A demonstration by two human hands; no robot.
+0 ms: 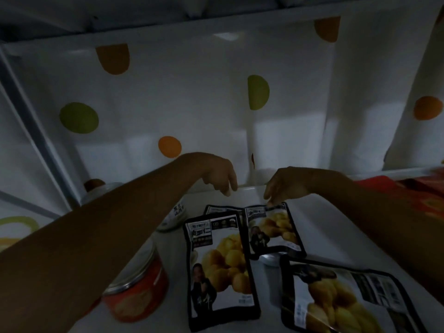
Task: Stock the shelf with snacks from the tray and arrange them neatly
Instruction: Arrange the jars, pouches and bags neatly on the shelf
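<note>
Black-edged snack pouches printed with yellow chestnuts lie flat on the white shelf (312, 227). One pouch (221, 267) is in the middle and another (341, 301) at the lower right. A third pouch (271, 229) lies behind them, partly over a fourth pouch (216, 210). My right hand (286, 183) reaches down, its fingertips touching the top edge of the third pouch. My left hand (218, 174) hovers over the shelf's back edge with fingers hanging loosely curled, holding nothing.
A red tin can (139, 292) stands at the lower left under my left forearm, and a white cup (175, 217) stands behind it. A white curtain (192, 104) with orange and green dots backs the shelf. Red packaging (408, 195) lies at the right.
</note>
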